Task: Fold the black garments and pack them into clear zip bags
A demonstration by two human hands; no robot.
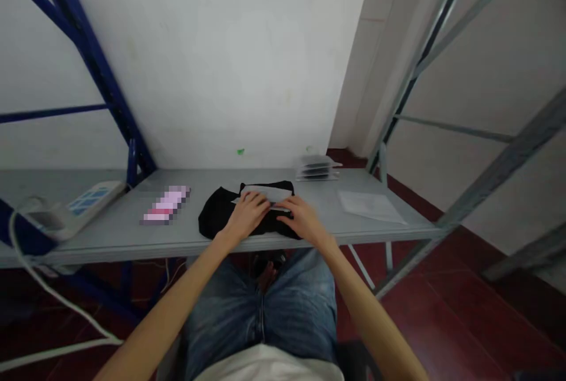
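A black garment [216, 213] lies near the front edge of a grey table [336, 216]. A white card or insert [269, 193] rests on top of it. My left hand [246, 213] lies on the garment with its fingers curled over the card's near edge. My right hand [303, 220] presses down on the garment's right part, fingers bent and touching the cloth beside the card. The two hands are close together, almost touching.
A stack of flat clear-wrapped packs [316, 168] sits at the table's back right. A clear plastic bag [370, 206] lies flat to the right. A blurred pink item [165, 205] and a white power strip [71, 209] with a cable lie to the left. Metal shelf frames stand on both sides.
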